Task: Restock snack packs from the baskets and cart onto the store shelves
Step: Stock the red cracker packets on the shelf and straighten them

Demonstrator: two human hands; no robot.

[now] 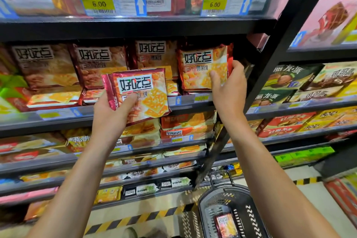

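Both arms raised toward the dark metal shelving, centre of frame.

Left hand (114,114): grips a red snack pack (138,92) by its lower left corner, thumb across the front, fingers behind. Pack is held in the air just in front of the middle shelf (193,100), tilted slightly. Front reads 好吃点 in bold black on a white panel; square crackers pictured below. The smaller line of characters is partly covered by the thumb.

Right hand (229,87): holds a second pack (204,68) of the same brand at its lower right edge, thumb on the front, fingers wrapped round the side. This pack stands upright at the right end of the middle shelf row, against the black upright post (274,60). Same 好吃点 heading; the line below is blurred.

More 好吃点 packs stand in a row to the left on that shelf, some lying flat beneath them.

Upper shelf, top of frame: two yellow price tags, each reading 6.00, with barcodes and blue panels bearing white up-arrows (214,4). Biscuit bags behind show a large 饼.

Right of frame: green boxes reading 丽友·派 (284,71).

Lower right: a black perforated basket (231,199) on the floor, with one red pack (226,225) lying inside. Yellow-and-black hazard tape runs along the floor.
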